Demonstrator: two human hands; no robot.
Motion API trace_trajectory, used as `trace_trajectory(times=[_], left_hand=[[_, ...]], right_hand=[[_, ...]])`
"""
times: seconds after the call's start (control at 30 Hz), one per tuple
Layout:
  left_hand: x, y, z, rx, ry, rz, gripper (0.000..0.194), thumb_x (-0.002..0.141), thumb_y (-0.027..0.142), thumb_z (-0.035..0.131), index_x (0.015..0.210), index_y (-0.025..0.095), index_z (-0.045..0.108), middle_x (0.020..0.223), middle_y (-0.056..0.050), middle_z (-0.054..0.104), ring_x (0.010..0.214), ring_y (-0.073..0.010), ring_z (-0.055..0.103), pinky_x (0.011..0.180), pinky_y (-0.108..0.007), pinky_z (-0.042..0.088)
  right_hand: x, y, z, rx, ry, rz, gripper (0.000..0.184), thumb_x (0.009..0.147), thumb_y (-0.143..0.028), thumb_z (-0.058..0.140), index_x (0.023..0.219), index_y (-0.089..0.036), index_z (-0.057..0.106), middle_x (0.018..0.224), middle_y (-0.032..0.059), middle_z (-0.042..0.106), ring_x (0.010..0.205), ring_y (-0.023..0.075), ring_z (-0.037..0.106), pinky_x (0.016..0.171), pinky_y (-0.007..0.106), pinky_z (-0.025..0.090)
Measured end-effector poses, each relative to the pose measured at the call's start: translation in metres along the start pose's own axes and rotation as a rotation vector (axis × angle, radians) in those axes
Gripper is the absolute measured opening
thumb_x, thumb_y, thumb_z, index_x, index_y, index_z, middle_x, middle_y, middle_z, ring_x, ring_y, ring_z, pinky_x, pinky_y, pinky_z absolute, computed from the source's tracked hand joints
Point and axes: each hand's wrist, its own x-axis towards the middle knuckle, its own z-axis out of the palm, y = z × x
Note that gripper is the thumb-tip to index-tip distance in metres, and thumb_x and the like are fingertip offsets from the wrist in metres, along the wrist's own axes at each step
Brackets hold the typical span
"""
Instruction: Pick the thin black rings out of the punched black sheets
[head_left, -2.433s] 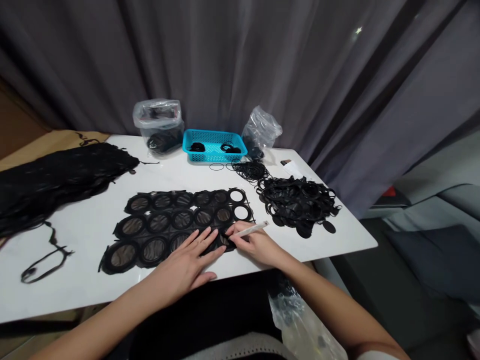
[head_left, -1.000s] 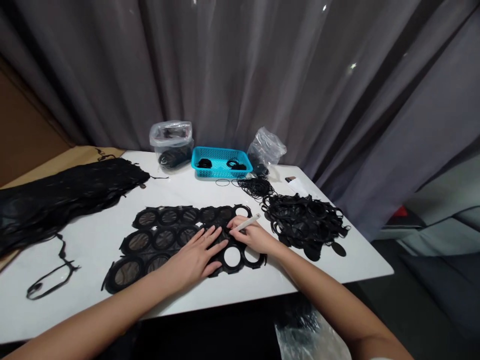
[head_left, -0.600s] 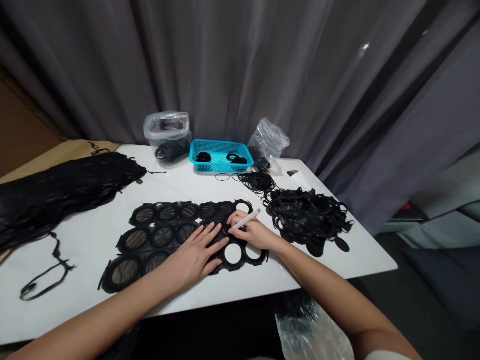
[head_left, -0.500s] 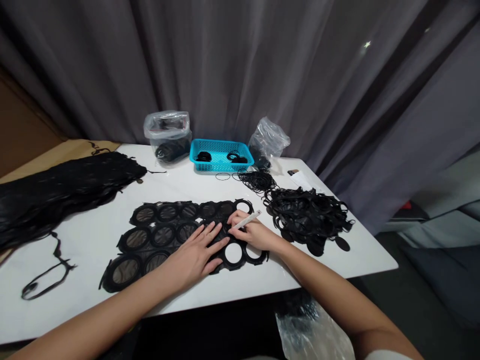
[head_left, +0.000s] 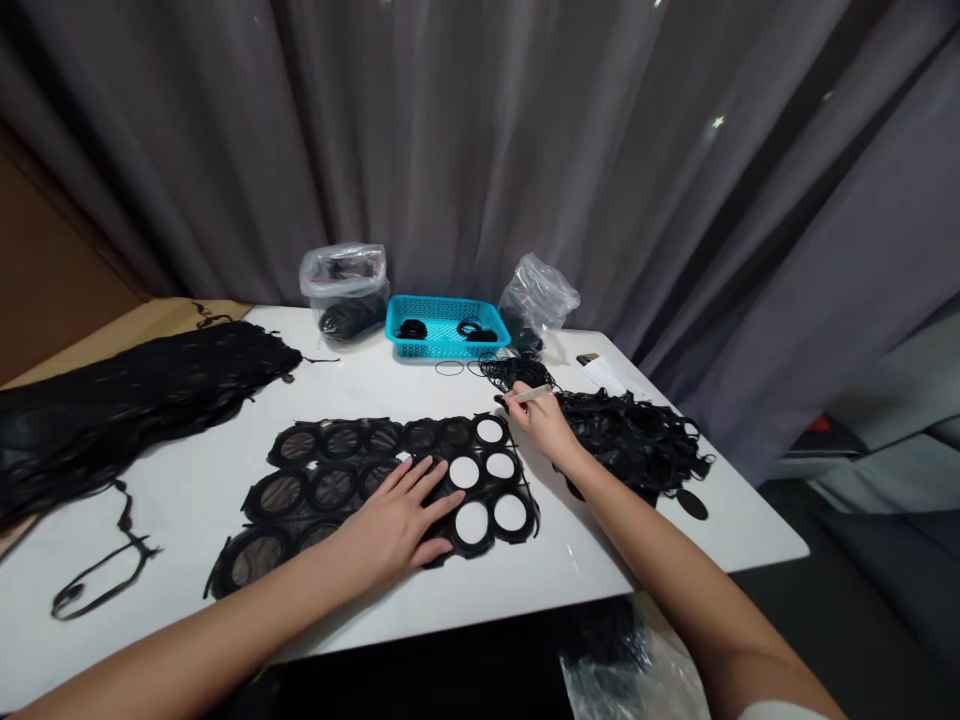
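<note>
A black die-cut sheet of rings (head_left: 337, 480) lies flat on the white table (head_left: 195, 470); several of its circles at the right end are punched out and show white. My left hand (head_left: 397, 515) lies open and flat on the sheet, fingers spread, just left of the empty holes. My right hand (head_left: 544, 420) is closed on a thin white tool (head_left: 529, 395) and hovers past the sheet's far right corner, beside the heap of loose black rings and discs (head_left: 637, 440).
A teal basket (head_left: 446, 335) with black rings stands at the back, between two clear plastic bags (head_left: 345, 290) (head_left: 536, 295). A stack of black sheets (head_left: 127, 395) covers the left side. A black scrap strip (head_left: 101, 580) lies front left. Grey curtains hang behind.
My right hand has lifted off the sheet and moved up and right toward the ring heap, still holding the tool. More punched-out holes show in the sheet. My left hand stayed pressed down.
</note>
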Motion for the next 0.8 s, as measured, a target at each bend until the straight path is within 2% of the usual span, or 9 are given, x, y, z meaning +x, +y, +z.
trace_trajectory(times=[0.1, 0.2, 0.27, 0.47, 0.8], left_hand=[[0.016, -0.013, -0.004, -0.002, 0.029, -0.037, 0.049, 0.099, 0.047, 0.055, 0.141, 0.021, 0.053, 0.149, -0.016, 0.051, 0.139, -0.0327, 0.047, 0.115, -0.052, 0.036], [0.027, -0.03, 0.003, -0.003, 0.047, -0.073, 0.054, 0.099, 0.043, 0.056, 0.144, 0.015, 0.05, 0.153, -0.021, 0.044, 0.143, -0.0354, 0.041, 0.115, -0.054, 0.036], [0.028, -0.037, 0.01, -0.028, 0.052, -0.066, 0.055, 0.099, 0.044, 0.055, 0.146, 0.018, 0.048, 0.156, -0.02, 0.04, 0.146, -0.0354, 0.036, 0.116, -0.055, 0.035], [0.022, -0.04, 0.015, -0.072, 0.028, -0.071, 0.055, 0.099, 0.044, 0.056, 0.149, 0.025, 0.045, 0.161, -0.016, 0.032, 0.149, -0.0347, 0.029, 0.119, -0.054, 0.031], [0.025, -0.039, 0.014, -0.054, 0.009, -0.065, 0.054, 0.099, 0.044, 0.055, 0.149, 0.025, 0.046, 0.161, -0.017, 0.033, 0.149, -0.0349, 0.028, 0.118, -0.055, 0.031]], right_hand=[[0.014, -0.003, 0.015, 0.062, -0.152, -0.133, 0.018, 0.096, -0.024, 0.047, 0.081, -0.019, 0.055, 0.079, 0.0009, 0.06, 0.072, 0.0147, 0.053, 0.07, 0.026, 0.038], [0.017, -0.007, 0.038, 0.127, -0.309, -0.237, 0.014, 0.095, -0.021, 0.049, 0.085, -0.019, 0.058, 0.087, 0.0025, 0.063, 0.082, 0.0159, 0.056, 0.078, 0.027, 0.042], [0.017, -0.007, 0.047, 0.159, -0.359, -0.243, 0.011, 0.095, -0.02, 0.052, 0.087, -0.019, 0.059, 0.09, 0.0031, 0.063, 0.086, 0.0167, 0.057, 0.082, 0.029, 0.043], [0.015, -0.001, 0.043, 0.233, -0.443, -0.185, 0.011, 0.094, -0.024, 0.056, 0.084, -0.02, 0.06, 0.108, 0.0056, 0.06, 0.098, 0.0188, 0.058, 0.093, 0.033, 0.044], [0.015, -0.002, 0.041, 0.283, -0.471, -0.142, 0.018, 0.095, -0.027, 0.056, 0.079, -0.019, 0.057, 0.109, 0.0045, 0.058, 0.093, 0.017, 0.057, 0.085, 0.03, 0.045]])
